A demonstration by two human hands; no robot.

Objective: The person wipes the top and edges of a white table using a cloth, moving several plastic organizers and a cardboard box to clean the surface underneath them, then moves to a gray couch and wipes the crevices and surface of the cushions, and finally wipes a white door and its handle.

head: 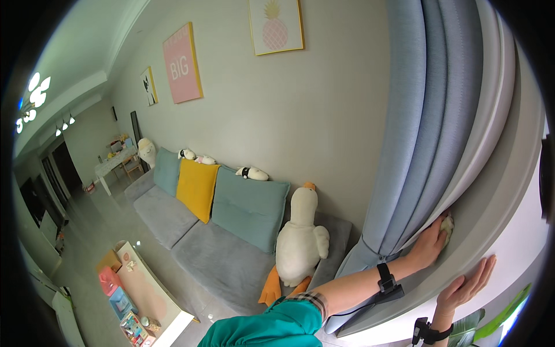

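My left hand [429, 245], at the end of a green-sleeved arm, reaches behind the gathered edge of a blue-grey curtain [403, 143]. Its fingers are closed on a pale, crumpled cloth [447, 230], which lies against the grey inner face of a window surround [468, 230]. Lower right, my right hand [470, 279] is at the white part of the surround with its fingers extended, holding nothing; whether the whole palm touches is unclear. Both wrists carry black straps with small devices. A tieback cinches the curtain just above my left forearm.
A grey sofa [230, 256] with teal and yellow cushions and a large plush goose [299, 234] stands along the wall. A low table [147, 286] bearing boxes and a jar is at lower left. Green plant leaves [498, 319] rise below my right hand.
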